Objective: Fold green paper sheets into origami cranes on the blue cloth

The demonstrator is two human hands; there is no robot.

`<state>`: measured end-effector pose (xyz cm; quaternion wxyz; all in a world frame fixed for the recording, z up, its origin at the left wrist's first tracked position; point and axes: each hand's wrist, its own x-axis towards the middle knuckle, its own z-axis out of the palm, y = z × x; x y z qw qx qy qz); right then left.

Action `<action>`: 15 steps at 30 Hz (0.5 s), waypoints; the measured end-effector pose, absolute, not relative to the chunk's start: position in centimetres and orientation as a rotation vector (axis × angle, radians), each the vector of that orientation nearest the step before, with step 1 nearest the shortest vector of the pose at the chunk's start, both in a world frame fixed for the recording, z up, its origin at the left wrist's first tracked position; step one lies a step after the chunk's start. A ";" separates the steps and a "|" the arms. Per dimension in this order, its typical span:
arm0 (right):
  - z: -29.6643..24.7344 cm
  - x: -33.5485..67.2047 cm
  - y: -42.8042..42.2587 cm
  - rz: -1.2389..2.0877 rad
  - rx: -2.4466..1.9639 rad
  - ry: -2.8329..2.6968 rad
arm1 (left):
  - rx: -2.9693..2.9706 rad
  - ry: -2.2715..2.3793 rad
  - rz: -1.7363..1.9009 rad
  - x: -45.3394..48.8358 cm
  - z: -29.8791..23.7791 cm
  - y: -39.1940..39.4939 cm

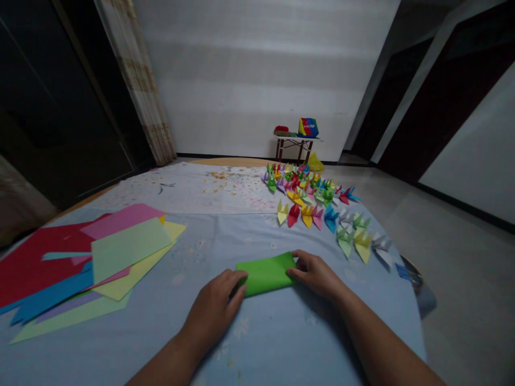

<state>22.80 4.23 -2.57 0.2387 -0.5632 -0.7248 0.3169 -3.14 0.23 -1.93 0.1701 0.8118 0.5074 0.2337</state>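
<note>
Head view: a folded piece of green paper (267, 273) lay on the cloth-covered table (217, 348), between the person's two hands. At its left end was the left hand (220, 300), thumb and forefinger slightly parted and their tips touching the paper; whether that grip pinched it or only steadied it, I could not tell, as the other fingers were curled out of sight. At the paper's right end, the right hand (316, 274) had a nearly closed grip, the thumb on the near face and the forefinger at the far corner, with the paper's edge between them. The remaining fingers were hidden behind the hand, and both forearms were cut off by the bottom of the view.

Well to the left of the green paper, coloured sheets (131, 246) overlapped in a loose pile, the lower ones mostly covered and some cut off by the view's edge. Beyond the paper and to its right stood many folded paper birds (307, 215); the farther ones crowded together, too small to tell apart. Farther beyond the paper, a small stand (298, 138) carried a multicoloured box (308, 127), its lettering too blurred to read.
</note>
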 end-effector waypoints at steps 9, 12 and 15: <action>-2.6 22.6 4.0 0.697 -1.654 -2.104 | 2.458 1.602 0.360 -2.1 -1.4 -0.4; -2.6 22.5 3.9 0.666 -1.683 -2.110 | 2.476 1.619 0.337 -2.0 -1.4 -0.4; -2.5 22.4 3.8 0.643 -1.721 -2.120 | 2.486 1.638 0.324 -2.0 -1.6 -0.4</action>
